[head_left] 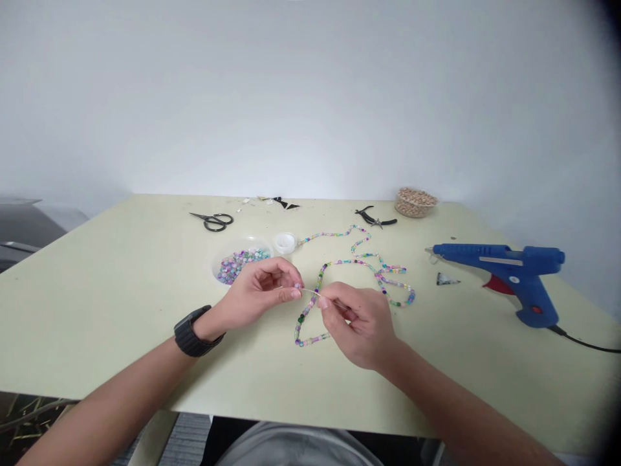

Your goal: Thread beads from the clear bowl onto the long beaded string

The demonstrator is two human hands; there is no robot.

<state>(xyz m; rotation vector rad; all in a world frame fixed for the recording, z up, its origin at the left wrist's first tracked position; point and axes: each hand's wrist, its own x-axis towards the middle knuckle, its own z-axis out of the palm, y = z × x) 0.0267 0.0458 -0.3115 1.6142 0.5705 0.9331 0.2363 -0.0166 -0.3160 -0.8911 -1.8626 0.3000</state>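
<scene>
My left hand [259, 292] is raised above the table, its thumb and fingertips pinching a small lilac bead [297, 285]. My right hand [359, 323] pinches a thin pale wire [313, 292], which runs from its fingertips to that bead. A long strand of multicoloured beads [356, 262] lies in loose curves on the table, partly hidden behind my right hand. A clear round dish of mixed beads [242, 241] sits just beyond my left hand. A small white cap [284, 243] lies next to it, at one end of the strand.
A pale green table [97, 310] holds black-handled scissors [213, 221], black-handled pliers [373, 218], a tub of tan beads [416, 202], and a blue glue gun [504, 272] with a black cord. Small dark scraps [280, 202] lie near the far edge.
</scene>
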